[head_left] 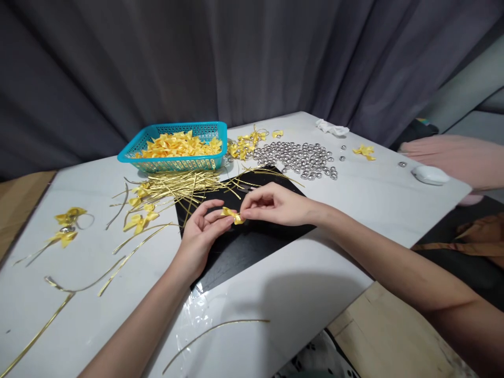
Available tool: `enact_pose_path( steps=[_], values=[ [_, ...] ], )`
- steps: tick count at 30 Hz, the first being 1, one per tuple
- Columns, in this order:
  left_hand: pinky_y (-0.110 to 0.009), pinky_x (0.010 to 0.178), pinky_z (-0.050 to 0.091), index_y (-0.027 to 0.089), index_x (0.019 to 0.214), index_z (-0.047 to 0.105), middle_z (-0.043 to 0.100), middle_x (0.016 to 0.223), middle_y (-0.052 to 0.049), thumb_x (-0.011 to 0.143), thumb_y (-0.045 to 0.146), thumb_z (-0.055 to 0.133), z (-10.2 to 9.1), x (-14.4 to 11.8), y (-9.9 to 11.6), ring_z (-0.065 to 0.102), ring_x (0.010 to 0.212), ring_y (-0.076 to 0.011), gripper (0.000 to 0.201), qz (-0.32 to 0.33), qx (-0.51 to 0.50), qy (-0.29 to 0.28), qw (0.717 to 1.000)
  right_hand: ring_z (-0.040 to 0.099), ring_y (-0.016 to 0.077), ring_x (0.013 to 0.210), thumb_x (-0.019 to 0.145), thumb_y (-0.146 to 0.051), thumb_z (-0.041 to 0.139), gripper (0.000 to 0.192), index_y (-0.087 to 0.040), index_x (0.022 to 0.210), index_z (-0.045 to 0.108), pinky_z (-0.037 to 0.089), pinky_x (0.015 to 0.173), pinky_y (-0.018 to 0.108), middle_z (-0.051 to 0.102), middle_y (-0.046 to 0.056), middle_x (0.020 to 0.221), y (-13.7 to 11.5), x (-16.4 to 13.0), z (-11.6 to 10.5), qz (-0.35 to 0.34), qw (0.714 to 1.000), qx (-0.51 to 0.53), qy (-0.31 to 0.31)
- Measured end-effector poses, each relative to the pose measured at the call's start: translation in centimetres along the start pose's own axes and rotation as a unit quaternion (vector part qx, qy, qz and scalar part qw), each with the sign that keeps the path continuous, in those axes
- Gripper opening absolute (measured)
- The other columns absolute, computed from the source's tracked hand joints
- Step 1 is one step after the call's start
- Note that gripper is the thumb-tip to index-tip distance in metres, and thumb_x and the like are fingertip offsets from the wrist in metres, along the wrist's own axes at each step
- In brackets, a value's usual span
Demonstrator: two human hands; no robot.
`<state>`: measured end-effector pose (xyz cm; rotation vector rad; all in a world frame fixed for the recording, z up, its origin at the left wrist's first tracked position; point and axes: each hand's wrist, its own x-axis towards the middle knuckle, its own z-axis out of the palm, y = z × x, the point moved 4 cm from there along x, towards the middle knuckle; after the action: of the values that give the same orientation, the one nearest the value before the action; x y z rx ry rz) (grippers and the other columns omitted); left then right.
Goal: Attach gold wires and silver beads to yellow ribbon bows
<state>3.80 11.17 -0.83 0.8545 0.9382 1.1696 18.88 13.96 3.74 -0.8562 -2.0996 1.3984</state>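
Observation:
A small yellow ribbon bow is pinched between my two hands over the black mat. My left hand grips its left side with thumb and fingers. From the right, the thumb and fingertips of my right hand close on the bow's other end; whether they also hold a wire there is too small to tell. Just beyond my hands lies a pile of gold twist ties, some reaching over the mat. Loose yellow bows rest left of my left hand.
A turquoise basket full of yellow bows stands behind the ties. Silver beads spread to its right. Farther right are a yellow bow, a crumpled white cloth and a white computer mouse. A gold tie lies near the front edge.

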Motion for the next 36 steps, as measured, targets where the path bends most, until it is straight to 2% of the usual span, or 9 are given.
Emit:
enact_pose_path(
  steps=[3, 7, 9, 13, 17, 21, 26, 29, 36],
  values=[
    [-0.016, 0.066, 0.049, 0.020, 0.091, 0.055, 0.072, 0.075, 0.001, 0.061, 0.017, 0.078, 0.2, 0.0, 0.1, 0.065, 0.068, -0.0089, 0.038, -0.014, -0.008, -0.015, 1.000, 0.054, 0.0076, 0.067, 0.080, -0.023, 0.059, 0.014, -0.010, 0.078, 0.061, 0.043, 0.064, 0.021, 0.062, 0.002, 0.074, -0.3, 0.0, 0.1, -0.017, 0.998, 0.059, -0.007],
    [-0.016, 0.064, 0.049, 0.022, 0.090, 0.052, 0.070, 0.070, 0.003, 0.063, 0.016, 0.077, 0.4, 0.0, 0.1, 0.064, 0.064, -0.0078, 0.037, -0.015, 0.000, -0.039, 0.999, 0.057, 0.0075, 0.071, 0.080, -0.018, 0.059, 0.008, -0.010, 0.077, 0.062, 0.044, 0.070, 0.022, 0.064, 0.001, 0.075, -0.3, -0.1, 0.7, -0.017, 0.994, 0.108, -0.032],
    [-0.016, 0.065, 0.049, 0.022, 0.088, 0.052, 0.069, 0.072, 0.004, 0.064, 0.018, 0.077, 0.3, 0.1, 0.0, 0.064, 0.066, -0.0077, 0.035, 0.004, 0.004, -0.038, 0.999, 0.055, 0.0060, 0.066, 0.080, -0.018, 0.059, 0.009, -0.010, 0.076, 0.063, 0.042, 0.065, 0.020, 0.063, 0.000, 0.073, -0.1, 0.0, 0.9, -0.010, 0.991, 0.133, -0.023],
    [-0.016, 0.073, 0.049, 0.018, 0.076, 0.059, 0.067, 0.082, 0.003, 0.065, 0.022, 0.077, -0.2, -0.1, 0.3, 0.062, 0.077, -0.0078, 0.021, 0.098, 0.057, 0.023, 0.993, 0.042, 0.0024, 0.051, 0.080, -0.022, 0.059, 0.013, -0.010, 0.077, 0.063, 0.027, 0.045, 0.017, 0.062, -0.001, 0.070, 0.4, 0.3, 1.2, 0.017, 0.984, 0.177, 0.015],
    [-0.017, 0.065, 0.050, 0.018, 0.082, 0.067, 0.068, 0.078, 0.001, 0.070, 0.031, 0.073, 0.2, -0.4, 0.2, 0.061, 0.073, -0.0090, 0.019, 0.097, 0.103, 0.014, 0.990, 0.028, 0.0016, 0.042, 0.081, -0.028, 0.060, 0.019, -0.010, 0.076, 0.063, 0.014, 0.040, 0.019, 0.049, -0.006, 0.054, 0.7, 0.4, 1.2, 0.037, 0.981, 0.184, 0.056],
    [-0.019, 0.067, 0.052, 0.016, 0.079, 0.068, 0.070, 0.077, 0.000, 0.061, 0.025, 0.079, 0.4, -0.6, 0.3, 0.064, 0.070, -0.0102, 0.023, 0.090, 0.123, 0.026, 0.988, 0.028, 0.0017, 0.044, 0.081, -0.028, 0.059, 0.019, -0.010, 0.076, 0.062, 0.015, 0.040, 0.020, 0.053, -0.003, 0.061, 0.6, 0.3, 1.1, 0.042, 0.982, 0.173, 0.056],
    [-0.020, 0.066, 0.052, 0.016, 0.084, 0.065, 0.072, 0.076, -0.001, 0.067, 0.027, 0.075, 0.7, -0.8, 0.7, 0.066, 0.068, -0.0112, 0.023, 0.115, 0.139, 0.045, 0.983, 0.026, 0.0023, 0.044, 0.081, -0.027, 0.058, 0.017, -0.011, 0.076, 0.061, 0.013, 0.040, 0.020, 0.046, -0.006, 0.055, 0.7, 0.3, 1.1, 0.051, 0.981, 0.176, 0.058],
    [-0.018, 0.061, 0.051, 0.015, 0.076, 0.064, 0.070, 0.068, 0.000, 0.070, 0.026, 0.072, 0.7, -0.9, 0.8, 0.065, 0.062, -0.0102, 0.015, 0.120, 0.169, 0.057, 0.977, 0.023, 0.0025, 0.042, 0.081, -0.028, 0.058, 0.018, -0.011, 0.076, 0.061, 0.011, 0.039, 0.020, 0.041, -0.007, 0.051, 0.8, 0.3, 1.4, 0.060, 0.979, 0.187, 0.047],
    [-0.015, 0.052, 0.046, 0.015, 0.067, 0.063, 0.065, 0.058, 0.002, 0.068, 0.023, 0.070, 0.7, -1.0, 1.0, 0.061, 0.053, -0.0085, 0.011, 0.104, 0.226, 0.073, 0.966, 0.024, 0.0012, 0.042, 0.077, -0.021, 0.061, 0.014, -0.010, 0.069, 0.058, 0.012, 0.040, 0.020, 0.047, -0.005, 0.056, 0.8, -0.1, 0.8, 0.066, 0.966, 0.246, 0.043]
  ],
)
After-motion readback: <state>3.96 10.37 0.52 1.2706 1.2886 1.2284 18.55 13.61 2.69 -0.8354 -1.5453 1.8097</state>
